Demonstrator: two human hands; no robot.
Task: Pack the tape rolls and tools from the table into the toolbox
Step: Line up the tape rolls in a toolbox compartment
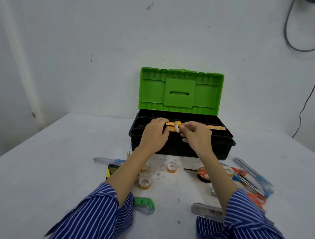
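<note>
1. Stood open at the far side of the table [44, 169], against the wall: toolbox [181, 141], green lid [181, 91] raised upright, black tray on top already carrying a row of orange-labelled rolls along its middle channel.
2. Reached forward over the near wall of the toolbox: both forearms in rolled striped sleeves [100, 212], wrists level, palms turned down and inward.
3. Hovered above the toolbox tray: left hand [155, 132], fingers curled toward the row; whether closed on anything could not be told.
4. Pinched beside it, also above the tray: right hand [197, 134], thumb and forefinger closed on a tape roll [177, 128] held on edge, remaining fingers tucked.
5. Judged best for this step: lowering the roll on edge, aligned with the channel, snug against its neighbours, steadied by the left before release.
6. Lay unpacked in front of the toolbox: more tape rolls [172, 167], orange scissors [204, 173], blue cutters [253, 172], a green knife [144, 204].
</note>
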